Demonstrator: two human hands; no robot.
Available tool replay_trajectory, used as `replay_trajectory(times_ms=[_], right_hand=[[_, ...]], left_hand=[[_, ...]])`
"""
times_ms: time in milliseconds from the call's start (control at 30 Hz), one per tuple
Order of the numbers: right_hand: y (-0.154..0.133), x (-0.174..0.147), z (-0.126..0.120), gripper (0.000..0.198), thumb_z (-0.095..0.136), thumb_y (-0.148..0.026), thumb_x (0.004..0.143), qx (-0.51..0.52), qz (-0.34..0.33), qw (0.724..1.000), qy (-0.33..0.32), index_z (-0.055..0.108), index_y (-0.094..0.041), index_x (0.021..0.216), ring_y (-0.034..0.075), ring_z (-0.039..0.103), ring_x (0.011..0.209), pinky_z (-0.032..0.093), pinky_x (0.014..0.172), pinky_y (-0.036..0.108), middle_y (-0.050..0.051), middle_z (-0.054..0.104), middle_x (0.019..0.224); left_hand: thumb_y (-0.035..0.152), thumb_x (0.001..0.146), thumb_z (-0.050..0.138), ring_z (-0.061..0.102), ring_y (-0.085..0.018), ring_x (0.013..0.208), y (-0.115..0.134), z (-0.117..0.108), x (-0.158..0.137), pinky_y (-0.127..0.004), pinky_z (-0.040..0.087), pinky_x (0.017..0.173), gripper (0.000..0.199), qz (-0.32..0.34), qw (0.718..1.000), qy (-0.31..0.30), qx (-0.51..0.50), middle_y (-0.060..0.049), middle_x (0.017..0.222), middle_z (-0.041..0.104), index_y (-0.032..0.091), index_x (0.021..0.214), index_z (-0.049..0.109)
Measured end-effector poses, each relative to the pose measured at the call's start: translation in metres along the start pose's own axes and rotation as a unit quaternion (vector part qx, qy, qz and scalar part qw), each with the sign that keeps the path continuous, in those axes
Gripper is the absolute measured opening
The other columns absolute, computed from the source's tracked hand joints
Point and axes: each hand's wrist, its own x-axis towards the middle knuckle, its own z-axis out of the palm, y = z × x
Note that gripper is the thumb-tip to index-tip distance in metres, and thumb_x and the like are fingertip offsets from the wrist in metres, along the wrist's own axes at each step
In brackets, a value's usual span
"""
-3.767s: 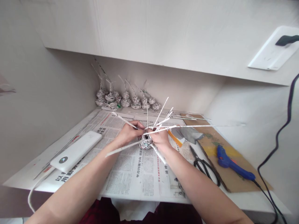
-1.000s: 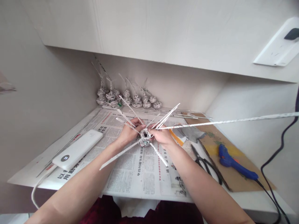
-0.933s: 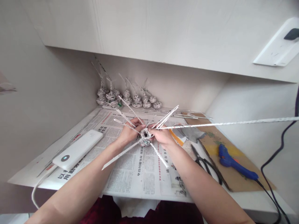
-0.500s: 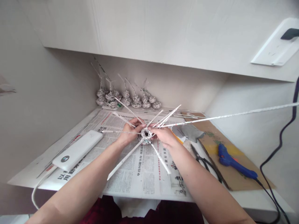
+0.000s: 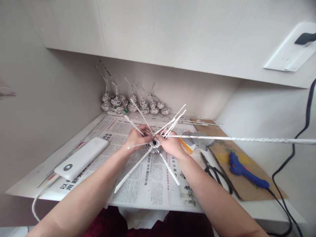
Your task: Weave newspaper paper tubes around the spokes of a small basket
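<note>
Grey-white woven newsprint cup (image 5: 154,150), small and round, is sitting between left hand (image 5: 135,139), pinching its rim, and right hand (image 5: 172,143), gripping opposite. Long white rolled-paper strand (image 5: 234,139) is running level past the right hand, no longer slanting up; weaving is apparently advancing.

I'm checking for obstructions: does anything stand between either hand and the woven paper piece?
Nothing visible does: the left hand and right hand both hold the woven paper piece. Its paper strips fan out around them; the scissors lie apart.
</note>
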Motion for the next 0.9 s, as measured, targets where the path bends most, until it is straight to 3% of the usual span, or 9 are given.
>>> replay_trajectory(times_ms=[267,333,367,433,500,667,900], right_hand=[[-0.004,-0.001,0.001,0.008,0.060,-0.023,0.077,-0.038,-0.006,0.999,0.007,0.067,-0.019,0.077,0.019,0.065,0.075,0.047,0.069,0.029,0.003,0.071,0.077],[-0.005,-0.001,0.000,0.007,0.061,-0.022,0.077,-0.047,0.006,0.999,0.014,0.067,-0.020,0.077,0.020,0.066,0.075,0.047,0.069,0.030,0.002,0.071,0.078],[-0.005,-0.001,-0.002,0.006,0.061,-0.022,0.077,-0.047,0.015,0.999,0.014,0.067,-0.020,0.077,0.020,0.066,0.075,0.047,0.069,0.030,0.002,0.071,0.077],[-0.006,-0.001,-0.004,0.006,0.061,-0.022,0.077,-0.042,0.029,0.999,0.013,0.066,-0.021,0.075,0.020,0.066,0.074,0.048,0.068,0.031,0.002,0.071,0.076],[-0.007,-0.001,-0.006,0.005,0.061,-0.022,0.076,-0.039,0.030,0.999,0.008,0.066,-0.021,0.074,0.020,0.065,0.072,0.048,0.068,0.031,0.002,0.070,0.075],[-0.011,-0.002,-0.007,0.006,0.061,-0.019,0.075,-0.067,0.021,0.997,-0.009,0.064,-0.021,0.071,0.021,0.065,0.071,0.048,0.068,0.033,0.003,0.069,0.073],[-0.008,-0.003,-0.003,0.002,0.061,-0.021,0.075,-0.045,0.000,0.999,-0.003,0.062,-0.021,0.074,0.017,0.063,0.073,0.046,0.067,0.028,0.001,0.068,0.075]], left_hand=[[0.018,0.072,0.063,0.059,-0.013,0.059,0.003,0.005,-0.009,-0.023,0.044,0.058,0.017,0.085,0.988,0.024,0.129,0.000,0.065,0.065,0.017,0.089,0.063],[0.020,0.070,0.067,0.062,-0.014,0.061,0.006,-0.002,-0.006,-0.024,0.047,0.060,0.026,0.053,0.995,-0.029,0.074,-0.001,0.067,0.066,0.015,0.095,0.063],[0.020,0.068,0.071,0.064,-0.016,0.066,0.008,-0.007,-0.005,-0.026,0.049,0.063,0.035,0.013,0.996,-0.086,0.021,-0.004,0.072,0.069,0.014,0.101,0.062],[0.019,0.065,0.075,0.068,-0.021,0.083,0.012,-0.018,-0.001,-0.032,0.053,0.074,0.051,-0.068,0.980,-0.170,-0.075,-0.010,0.092,0.072,0.014,0.113,0.059],[0.018,0.062,0.078,0.068,-0.024,0.093,0.013,-0.026,0.003,-0.034,0.054,0.079,0.059,-0.110,0.965,-0.203,-0.122,-0.014,0.105,0.071,0.015,0.117,0.058],[0.024,0.054,0.086,0.067,-0.016,0.067,0.005,-0.023,0.006,-0.028,0.055,0.062,0.041,-0.149,0.973,-0.132,-0.117,-0.006,0.078,0.071,0.013,0.088,0.067],[0.037,0.060,0.083,0.051,-0.009,0.045,0.000,-0.007,0.002,-0.020,0.040,0.044,0.034,-0.052,0.995,-0.059,-0.056,0.003,0.054,0.060,0.015,0.068,0.058]])
